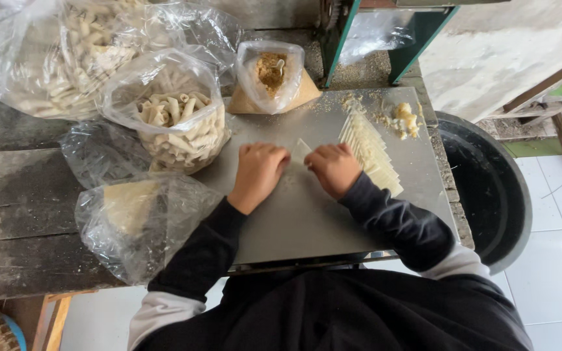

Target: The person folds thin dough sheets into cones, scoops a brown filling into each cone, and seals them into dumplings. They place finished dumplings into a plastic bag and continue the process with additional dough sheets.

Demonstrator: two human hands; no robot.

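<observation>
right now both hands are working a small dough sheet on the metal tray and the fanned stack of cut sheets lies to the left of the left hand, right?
Not quite. The head view shows the fanned stack of cut sheets to the right of the right hand, not left of the left hand. The rest holds: both hands work a small dough sheet on the metal tray.

My left grip (258, 172) and right grip (334, 168) curl together over a small pale dough sheet (302, 151) on the metal tabletop (307, 221). Just beyond my right grip lies a fanned row of dough squares (372, 153). Beyond my left grip stands an open bag of rolled pieces (177, 123), with a bag of crumbly filling (271, 75) farther off.
</observation>
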